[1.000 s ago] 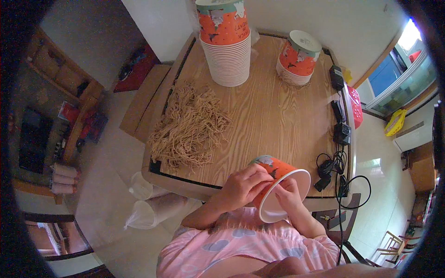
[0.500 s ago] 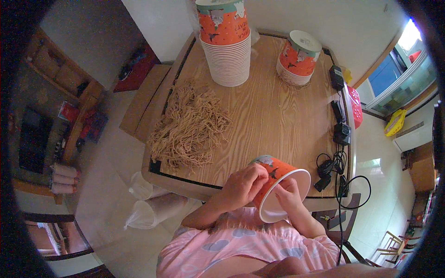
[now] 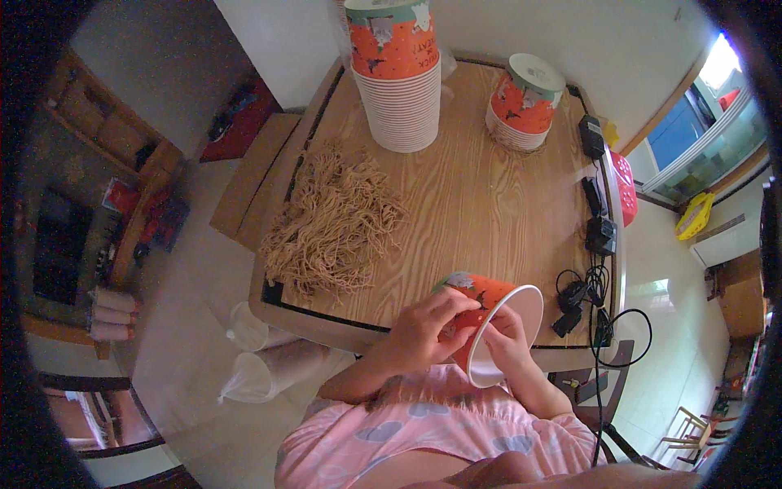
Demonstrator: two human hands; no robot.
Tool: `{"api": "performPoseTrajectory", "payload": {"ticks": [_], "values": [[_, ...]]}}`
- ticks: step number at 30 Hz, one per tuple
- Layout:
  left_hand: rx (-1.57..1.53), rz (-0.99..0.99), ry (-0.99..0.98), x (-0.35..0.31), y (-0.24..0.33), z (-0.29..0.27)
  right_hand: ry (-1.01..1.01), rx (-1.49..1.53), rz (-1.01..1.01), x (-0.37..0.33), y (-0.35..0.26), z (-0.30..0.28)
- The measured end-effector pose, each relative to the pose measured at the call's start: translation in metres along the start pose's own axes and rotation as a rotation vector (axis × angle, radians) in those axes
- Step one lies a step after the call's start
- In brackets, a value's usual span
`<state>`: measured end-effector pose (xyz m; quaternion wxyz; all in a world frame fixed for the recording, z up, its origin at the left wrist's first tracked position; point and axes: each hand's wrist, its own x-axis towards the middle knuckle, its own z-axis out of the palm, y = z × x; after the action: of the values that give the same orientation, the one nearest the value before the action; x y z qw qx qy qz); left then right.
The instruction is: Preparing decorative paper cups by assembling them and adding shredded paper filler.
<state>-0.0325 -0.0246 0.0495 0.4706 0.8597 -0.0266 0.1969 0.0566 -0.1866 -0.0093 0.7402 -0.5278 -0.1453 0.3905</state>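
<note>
An orange paper bucket with a white rim and dark printed figures lies tilted on its side in front of me, its mouth turned to the right. My left hand is at the outer wall, fingers bent and thumb close to the forefinger. Through the mouth reaches my right hand, its fingertips pinched at the inner wall opposite the left fingers. Whether a thin cord lies between the fingertips is too small to tell. A loose heap of tan twisted cords lies on the table to the left.
On the wooden table stand a tall stack of paper buckets at the back and a shorter upside-down stack at back right. Black adapters and tangled cables line the right edge. Bagged rolls lie on the floor at left.
The bucket has turned a little and shifted slightly up, so its mouth faces more to the right. Both hands have moved with it; the left fingers have shifted along the outer wall.
</note>
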Motion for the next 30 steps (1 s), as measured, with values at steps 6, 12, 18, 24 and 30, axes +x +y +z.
{"api": "performPoseTrajectory", "payload": {"ticks": [6, 12, 18, 24, 30], "values": [[0.063, 0.036, -0.024, 0.003, 0.006, -0.007, 0.015, -0.004, 0.017, 0.001, -0.003, 0.004], [0.123, 0.035, -0.004, 0.003, 0.01, -0.007, -0.033, -0.061, -0.017, 0.001, -0.009, 0.008], [0.096, -0.021, 0.067, 0.004, 0.008, -0.004, -0.07, -0.067, -0.014, 0.001, -0.017, 0.015], [0.166, -0.08, 0.198, 0.008, 0.0, -0.003, -0.113, -0.057, -0.039, 0.005, -0.029, 0.022], [0.127, -0.101, 0.225, 0.01, 0.001, 0.0, -0.049, 0.227, 0.177, 0.012, -0.035, 0.024]]}}
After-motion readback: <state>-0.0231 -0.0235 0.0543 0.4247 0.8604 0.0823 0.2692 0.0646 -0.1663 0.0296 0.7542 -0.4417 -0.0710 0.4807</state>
